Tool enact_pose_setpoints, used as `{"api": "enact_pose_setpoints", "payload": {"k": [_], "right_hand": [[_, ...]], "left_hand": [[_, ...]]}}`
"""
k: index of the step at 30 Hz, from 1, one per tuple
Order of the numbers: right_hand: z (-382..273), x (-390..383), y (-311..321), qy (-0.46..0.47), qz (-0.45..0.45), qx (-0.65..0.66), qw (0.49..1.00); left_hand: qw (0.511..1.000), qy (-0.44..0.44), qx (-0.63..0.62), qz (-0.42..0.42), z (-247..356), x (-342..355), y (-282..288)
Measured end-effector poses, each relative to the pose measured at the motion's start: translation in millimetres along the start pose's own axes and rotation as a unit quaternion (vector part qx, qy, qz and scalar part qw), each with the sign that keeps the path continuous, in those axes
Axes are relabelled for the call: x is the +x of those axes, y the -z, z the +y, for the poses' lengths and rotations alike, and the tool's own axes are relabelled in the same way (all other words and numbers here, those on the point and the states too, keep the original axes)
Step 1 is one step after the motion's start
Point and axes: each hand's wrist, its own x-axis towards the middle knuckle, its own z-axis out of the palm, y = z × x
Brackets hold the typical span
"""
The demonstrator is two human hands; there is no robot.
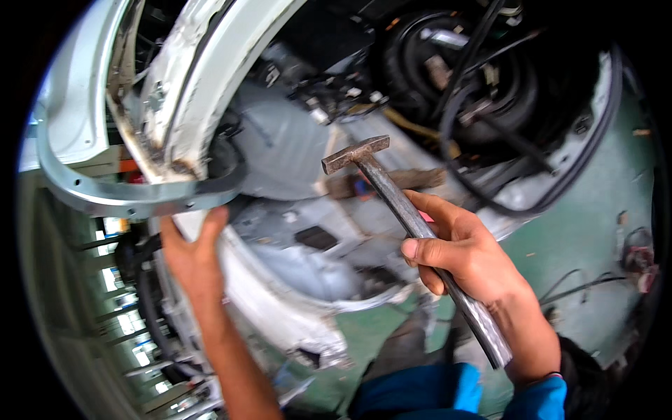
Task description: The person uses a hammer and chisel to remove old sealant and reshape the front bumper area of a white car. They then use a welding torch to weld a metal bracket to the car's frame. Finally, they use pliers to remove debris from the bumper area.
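A hammer (395,190) with a worn steel head and a metal handle is gripped in my right hand (465,255). Its head points up and to the left, over the open car body. My left hand (194,255) is closed on the lower edge of a curved grey metal strip (105,199) with small holes along it. The strip lies across the foot of a white body pillar (241,38). Part of my left fingers is hidden behind the strip.
A spare tyre (413,66) and loose cables lie in the dark cavity at the upper right. A black rubber seal (560,199) runs along its rim. Below my left hand is a bent white body panel (280,308). Cables and clutter rest on the green floor (560,245).
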Motion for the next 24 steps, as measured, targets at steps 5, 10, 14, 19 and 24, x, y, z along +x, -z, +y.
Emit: {"api": "enact_pose_setpoints", "payload": {"k": [5,10,14,19,24], "right_hand": [[-16.9,-18.8,95.7,-0.001,0.138,-0.239,0.961],[15.4,9.2,191.2,-0.001,0.266,-0.605,0.751],[6.9,103.8,223.9,0.009,0.216,-0.638,0.739],[3.1,212.8,239.9,0.046,0.211,-0.754,0.620],[6.7,168.9,285.7,0.185,0.130,-0.771,0.596]], "left_hand": [[0.997,0.006,0.058,0.050,16.0,-5.0,-5.9],[0.996,0.007,0.067,0.063,20.9,-3.9,-10.5],[0.995,0.015,0.073,0.069,12.7,-1.1,-17.1],[0.984,0.101,0.132,0.056,-21.1,-14.1,6.6],[0.990,0.083,0.109,0.027,10.7,-6.9,-2.9]]}}
